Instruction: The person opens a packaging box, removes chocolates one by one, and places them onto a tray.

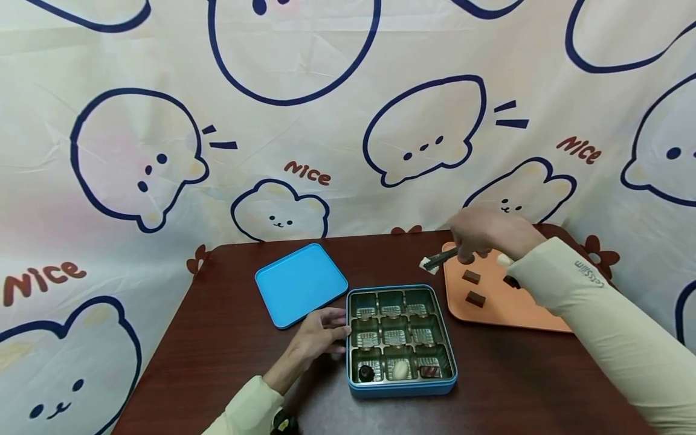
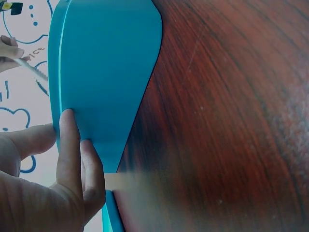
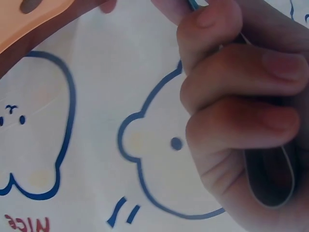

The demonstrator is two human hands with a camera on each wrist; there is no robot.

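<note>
A square blue tin (image 1: 402, 389) with a gold divided insert stands on the table. Its near row holds a round dark chocolate (image 1: 367, 373), a white oval chocolate (image 1: 400, 370) and a dark square chocolate (image 1: 429, 371). My left hand (image 1: 321, 332) rests against the tin's left side, thumb at the rim and fingers (image 2: 69, 150) fairly straight along the outer wall. My right hand (image 1: 484, 232) grips metal tongs (image 1: 443, 258) above the far left corner of an orange board. At the tongs' tip is something whitish (image 1: 428, 264); I cannot tell whether it is a held piece.
On the orange board (image 1: 505, 311) to the right lie brown chocolates (image 1: 475, 299), a white piece (image 1: 504, 260) and others partly hidden by the right arm. A blue lid (image 1: 301, 284) lies left of the tin. A patterned cloth (image 1: 337, 133) hangs behind the table.
</note>
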